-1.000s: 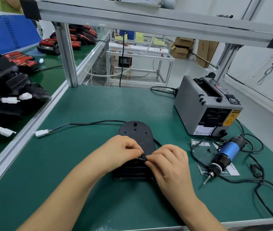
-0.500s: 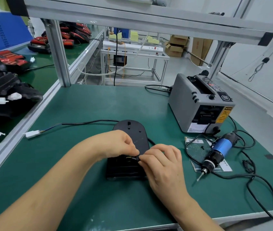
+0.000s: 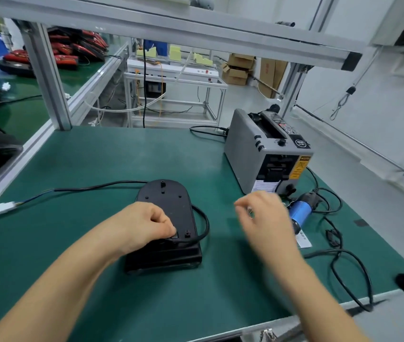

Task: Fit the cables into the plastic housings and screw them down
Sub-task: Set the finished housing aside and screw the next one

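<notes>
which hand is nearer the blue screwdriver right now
Right. The right hand, blurred, is just left of the blue screwdriver; the left hand grips the cable on the black housing, farther left.

Grey tape dispenser (image 3: pixel 245 154) stands on green mat (image 3: pixel 121 154).

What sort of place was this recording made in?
Most likely a factory assembly line: a green-matted workbench with aluminium framing, a grey tape dispenser and an electric screwdriver on it, and stacked red-and-black units on the next bench.
</notes>
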The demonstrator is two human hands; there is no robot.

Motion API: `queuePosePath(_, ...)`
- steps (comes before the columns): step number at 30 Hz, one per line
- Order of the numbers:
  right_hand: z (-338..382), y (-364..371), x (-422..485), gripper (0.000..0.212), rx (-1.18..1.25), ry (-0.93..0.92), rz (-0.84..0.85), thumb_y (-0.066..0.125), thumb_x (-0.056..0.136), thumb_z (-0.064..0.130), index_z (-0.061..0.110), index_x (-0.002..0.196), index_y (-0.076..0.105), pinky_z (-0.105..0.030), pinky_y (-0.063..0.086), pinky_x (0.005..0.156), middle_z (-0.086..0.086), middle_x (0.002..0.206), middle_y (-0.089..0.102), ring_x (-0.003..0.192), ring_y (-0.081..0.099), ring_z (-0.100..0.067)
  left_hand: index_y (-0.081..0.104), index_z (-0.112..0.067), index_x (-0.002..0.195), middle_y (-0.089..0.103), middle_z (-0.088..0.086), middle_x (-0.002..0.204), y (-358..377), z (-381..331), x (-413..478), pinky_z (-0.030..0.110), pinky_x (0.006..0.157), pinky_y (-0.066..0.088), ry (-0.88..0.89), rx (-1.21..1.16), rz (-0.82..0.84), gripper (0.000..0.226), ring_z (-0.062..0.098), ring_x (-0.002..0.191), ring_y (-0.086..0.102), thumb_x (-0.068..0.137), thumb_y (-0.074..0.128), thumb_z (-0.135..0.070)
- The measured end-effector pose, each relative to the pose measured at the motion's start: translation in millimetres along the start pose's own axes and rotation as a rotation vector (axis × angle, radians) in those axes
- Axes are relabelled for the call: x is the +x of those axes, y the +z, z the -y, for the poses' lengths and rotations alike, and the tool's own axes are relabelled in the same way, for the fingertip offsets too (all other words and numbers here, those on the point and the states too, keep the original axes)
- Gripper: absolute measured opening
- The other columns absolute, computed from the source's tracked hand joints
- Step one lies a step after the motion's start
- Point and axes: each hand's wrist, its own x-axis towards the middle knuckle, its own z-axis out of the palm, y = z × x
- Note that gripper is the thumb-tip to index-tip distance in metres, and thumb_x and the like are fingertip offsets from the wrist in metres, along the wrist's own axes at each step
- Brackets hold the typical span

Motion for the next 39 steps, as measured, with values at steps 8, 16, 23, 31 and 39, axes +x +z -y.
queuePosePath(8,-81,-18,46,0.018,-0.591,0.269,0.423,0.054,0.085,0.025,0.029,0.089,0.070,-0.034,0.036,0.075,0.004,0.088,0.062,0.095,0.048,-0.023,0.069,-0.026,0.071,0.069,-0.009,0.079,2,0,-3,0.028,0.073,0.048,0.050,-0.014,0.006,0.008,0.008,0.068,0.058,0.079,0.071,-0.026)
queuePosePath(16,-84,4,51,0.024,-0.759,0.202,0.423,0.058,0.086,0.044,0.026,0.097,0.068,-0.033,0.028,0.074,0.005,0.099,0.064,0.104,0.048,-0.020,0.068,-0.033,0.070,0.067,-0.019,0.077,2,-2,-5,0.020,0.067,0.045,0.051,-0.017,-0.004,0.012,0.008,0.071,0.058,0.080,0.070,-0.026)
queuePosePath(23,-87,8,47,0.017,-0.825,0.159,0.370,0.053,0.083,0.018,0.021,0.091,0.067,-0.031,0.027,0.072,0.005,0.091,0.063,0.097,0.049,-0.021,0.068,-0.030,0.070,0.069,-0.007,0.081,3,-3,-6,0.024,0.066,0.044,0.045,-0.033,-0.011,0.011,0.012,0.068,0.054,0.079,0.070,-0.025)
queuePosePath(31,-41,-17,39,0.015,0.045,0.354,0.312,0.059,0.085,0.019,0.028,0.072,0.062,-0.025,0.047,0.067,0.011,0.074,0.066,0.073,0.060,-0.010,0.068,-0.022,0.067,0.066,-0.019,0.075,4,-3,-5,0.020,0.064,0.045,0.021,-0.025,-0.032,0.013,0.008,0.066,0.056,0.079,0.070,-0.026)
queuePosePath(39,43,-12,-2,0.022,1.029,0.355,0.412,0.070,0.077,-0.003,0.018,0.069,0.070,-0.009,0.043,0.061,0.008,0.065,0.066,0.060,0.055,-0.001,0.068,-0.021,0.067,0.069,-0.005,0.077,2,-5,-8,0.032,0.074,0.051,0.018,-0.027,-0.024,0.013,0.015,0.069,0.055,0.079,0.070,-0.026)
